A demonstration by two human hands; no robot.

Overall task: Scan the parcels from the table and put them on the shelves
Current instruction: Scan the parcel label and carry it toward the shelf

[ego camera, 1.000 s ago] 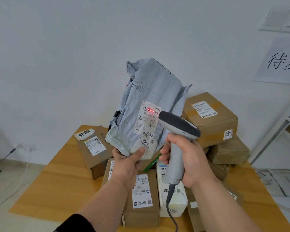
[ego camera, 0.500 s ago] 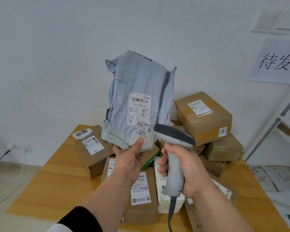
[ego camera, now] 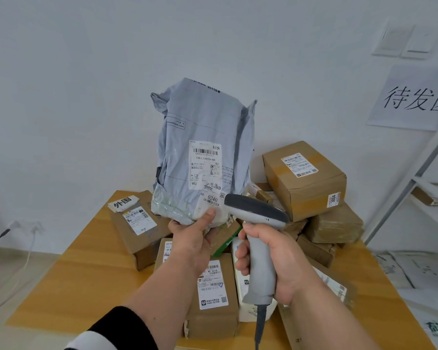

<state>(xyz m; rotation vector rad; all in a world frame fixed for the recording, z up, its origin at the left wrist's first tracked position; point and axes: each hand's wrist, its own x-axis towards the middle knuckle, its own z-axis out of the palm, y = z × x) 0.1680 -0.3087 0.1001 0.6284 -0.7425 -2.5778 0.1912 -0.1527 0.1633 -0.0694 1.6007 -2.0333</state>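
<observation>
Two hands work above the table (ego camera: 68,279): the left hand (ego camera: 191,238) grips a grey mailer (ego camera: 202,137) upright at 12 o'clock, the right hand (ego camera: 276,258) clasps a scanner (ego camera: 257,215) at 3 o'clock, its red beam now gone from the label (ego camera: 204,168), so shelving likely follows.

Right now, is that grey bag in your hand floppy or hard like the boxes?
Probably floppy: the grey mailer bag is wrinkled and its top corners sag. It seems light, since the left hand holds it upright by the bottom edge alone. The plastic looks smooth, so it may slip; the thumb presses on it.
</observation>
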